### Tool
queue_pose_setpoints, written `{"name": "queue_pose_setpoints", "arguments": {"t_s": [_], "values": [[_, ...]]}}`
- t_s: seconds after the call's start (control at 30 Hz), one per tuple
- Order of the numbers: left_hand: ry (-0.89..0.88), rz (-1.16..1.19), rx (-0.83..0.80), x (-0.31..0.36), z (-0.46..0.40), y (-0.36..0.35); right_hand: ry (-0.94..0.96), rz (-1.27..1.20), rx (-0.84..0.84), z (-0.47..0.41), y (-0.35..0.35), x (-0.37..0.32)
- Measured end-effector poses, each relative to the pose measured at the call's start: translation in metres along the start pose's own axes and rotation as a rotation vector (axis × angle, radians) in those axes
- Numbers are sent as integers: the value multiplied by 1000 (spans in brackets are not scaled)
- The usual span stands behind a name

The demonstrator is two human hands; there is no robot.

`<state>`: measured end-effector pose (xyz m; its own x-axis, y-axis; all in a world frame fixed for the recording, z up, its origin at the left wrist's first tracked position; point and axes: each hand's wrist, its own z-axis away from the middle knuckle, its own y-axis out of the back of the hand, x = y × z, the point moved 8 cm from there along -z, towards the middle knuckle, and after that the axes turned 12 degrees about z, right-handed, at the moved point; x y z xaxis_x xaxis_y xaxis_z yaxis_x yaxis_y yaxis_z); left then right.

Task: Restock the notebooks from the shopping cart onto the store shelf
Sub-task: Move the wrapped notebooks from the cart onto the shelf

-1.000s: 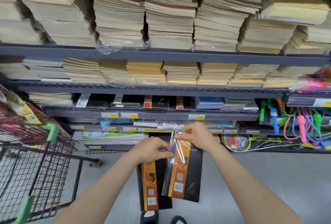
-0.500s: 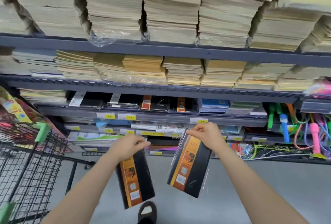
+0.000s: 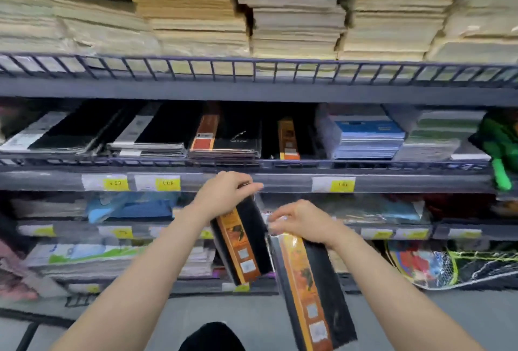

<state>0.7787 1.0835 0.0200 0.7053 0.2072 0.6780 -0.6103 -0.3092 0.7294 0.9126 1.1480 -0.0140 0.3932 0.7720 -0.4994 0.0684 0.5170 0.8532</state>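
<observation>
Below the shelf (image 3: 280, 179), each hand (image 3: 224, 192) (image 3: 301, 220) grips a notebook (image 3: 242, 241) (image 3: 311, 289), seemingly neither placed yet.

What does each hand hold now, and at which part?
Left hand grips a black notebook with an orange strip by its top edge; right hand holds a second, plastic-wrapped one likewise.

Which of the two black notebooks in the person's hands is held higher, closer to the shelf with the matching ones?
The notebook in the left hand, the black-and-orange one. Its top reaches the price-tag rail, while the right hand's notebook hangs lower.
</observation>
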Motion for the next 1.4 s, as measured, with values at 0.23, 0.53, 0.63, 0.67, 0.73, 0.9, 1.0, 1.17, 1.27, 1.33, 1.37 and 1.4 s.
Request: {"name": "queue_pose_setpoints", "arguments": {"t_s": [0.23, 0.53, 0.63, 0.67, 0.73, 0.9, 1.0, 1.17, 1.27, 1.33, 1.37, 1.4], "values": [[-110, 121, 76, 6, -16, -45, 33, -108, 30, -13, -34, 44], [39, 450, -47, -25, 0, -75, -135, -368, 153, 27, -3, 112], [44, 511, -200, -11, 2, -110, -130, -398, 170, 31, 2, 111], [32, 530, -200, -4, 2, -114, -123, -395, 181, 33, 4, 110], [27, 573, -169, 5, 1, -114, -97, -370, 215, 35, 10, 108], [-20, 507, -142, 23, 2, -92, -110, -167, 443, 54, 52, 129], [-41, 526, -84, 28, 2, -70, -119, -97, 552, 66, 75, 138], [-61, 442, 174, 46, -10, -40, -89, -85, 564, 66, 83, 128], [-56, 428, 295, 61, -16, -31, -75, -49, 531, 63, 80, 113], [-43, 442, 326, 63, -22, -27, -73, -26, 506, 61, 79, 105], [-34, 455, 343, 62, -25, -25, -80, -26, 490, 60, 79, 102], [-17, 481, 362, 61, -27, -24, -82, -32, 478, 59, 80, 99]]}}
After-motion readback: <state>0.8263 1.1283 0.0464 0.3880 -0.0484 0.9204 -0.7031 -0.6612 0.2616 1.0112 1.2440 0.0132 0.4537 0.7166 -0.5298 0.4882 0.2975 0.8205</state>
